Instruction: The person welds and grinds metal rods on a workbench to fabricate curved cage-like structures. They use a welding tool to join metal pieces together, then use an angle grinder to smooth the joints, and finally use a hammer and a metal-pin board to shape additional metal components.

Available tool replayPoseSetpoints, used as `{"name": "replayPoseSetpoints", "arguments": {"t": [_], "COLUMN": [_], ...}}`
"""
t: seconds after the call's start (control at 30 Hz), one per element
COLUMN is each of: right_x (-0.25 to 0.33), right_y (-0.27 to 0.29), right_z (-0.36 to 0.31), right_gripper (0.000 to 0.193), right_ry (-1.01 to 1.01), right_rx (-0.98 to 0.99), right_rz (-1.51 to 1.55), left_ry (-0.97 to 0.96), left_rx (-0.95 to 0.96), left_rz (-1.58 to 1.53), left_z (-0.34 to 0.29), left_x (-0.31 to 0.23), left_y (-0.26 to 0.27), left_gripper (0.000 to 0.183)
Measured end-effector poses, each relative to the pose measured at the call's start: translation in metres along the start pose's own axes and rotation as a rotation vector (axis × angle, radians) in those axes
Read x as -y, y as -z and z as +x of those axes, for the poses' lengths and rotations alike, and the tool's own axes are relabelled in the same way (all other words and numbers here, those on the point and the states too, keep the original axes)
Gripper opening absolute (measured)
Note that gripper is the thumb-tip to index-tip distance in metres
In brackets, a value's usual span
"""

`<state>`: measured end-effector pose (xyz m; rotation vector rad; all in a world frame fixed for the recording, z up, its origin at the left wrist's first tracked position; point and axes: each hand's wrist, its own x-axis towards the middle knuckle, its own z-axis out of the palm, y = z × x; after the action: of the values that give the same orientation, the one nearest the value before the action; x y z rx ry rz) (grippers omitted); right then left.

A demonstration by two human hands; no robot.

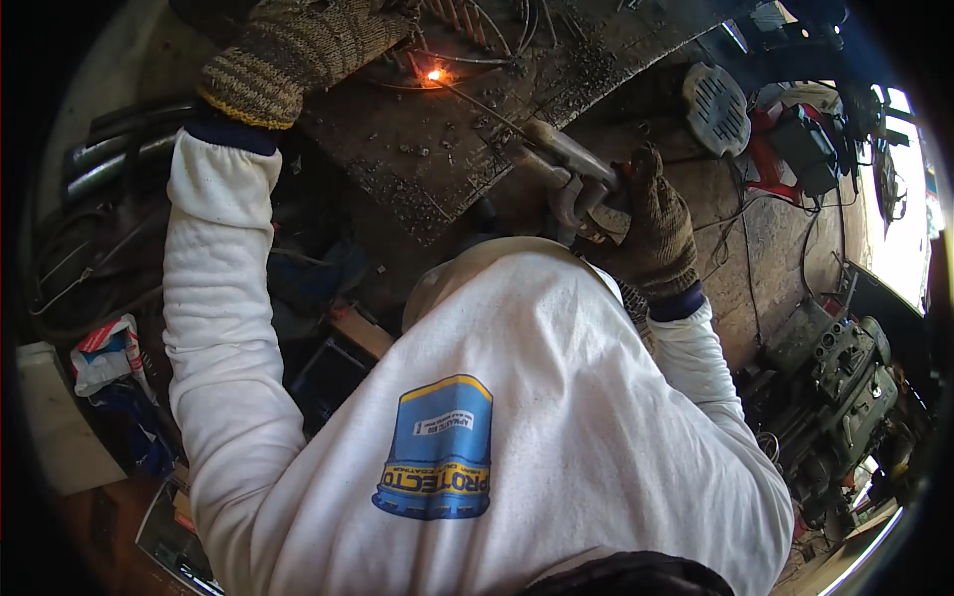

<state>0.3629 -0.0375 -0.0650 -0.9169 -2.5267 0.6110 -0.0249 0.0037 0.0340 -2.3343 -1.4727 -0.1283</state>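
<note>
My right hand [656, 223], in a brown knit glove, is closed round the handle of a welding electrode holder [568, 149]. A thin welding rod [482, 109] runs from its jaws up and left to a bright orange glowing spot [435, 75]. That spot is on a curved thin metal workpiece [467, 60] lying on the dark steel table [397, 169]. Just left of the glow, my left hand [308, 55], in a striped knit glove with a yellow cuff, reaches over the table. Its fingers look closed near the workpiece; what they grip is hidden.
Dark bits of slag litter the table, whose edge runs diagonally at right. A slotted stool seat [716, 109] stands beyond it, near a red-and-dark box-like unit [803, 149]. Cables cross the floor at right. A greenish machine [835, 372] sits lower right; metal pipes [119, 164] lie at left.
</note>
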Motion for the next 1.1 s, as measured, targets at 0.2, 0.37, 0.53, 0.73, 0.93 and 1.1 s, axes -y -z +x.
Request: {"name": "replayPoseSetpoints", "arguments": {"t": [0.2,0.37,0.53,0.73,0.93,1.1], "right_x": [-0.002,0.002,-0.007,-0.005,-0.015,0.002], "right_y": [-0.002,-0.005,-0.011,-0.010,-0.013,-0.007], "right_z": [0.002,0.005,0.009,0.012,0.004,0.010], "right_gripper": [0.132,0.119,0.076,0.063,0.066,0.045], "right_ry": [0.050,0.012,-0.050,0.291,0.198,0.358], "right_rx": [-0.036,-0.051,0.112,-0.074,-0.176,-0.167], "right_rz": [-0.002,-0.160,0.077,-0.497,-0.297,-0.593], "left_ry": [0.001,-0.010,-0.013,-0.031,-0.033,-0.023], "left_rx": [-0.013,-0.028,-0.033,-0.049,-0.050,-0.043], "left_rz": [0.010,0.030,0.061,0.076,0.070,0.059], "left_z": [0.001,0.000,-0.002,0.001,0.000,-0.001], "left_x": [0.003,0.001,0.002,0.000,0.000,-0.002], "left_y": [-0.004,-0.003,-0.001,-0.010,-0.008,-0.003], "left_gripper": [0.027,0.027,0.026,0.026,0.025,0.025]}}
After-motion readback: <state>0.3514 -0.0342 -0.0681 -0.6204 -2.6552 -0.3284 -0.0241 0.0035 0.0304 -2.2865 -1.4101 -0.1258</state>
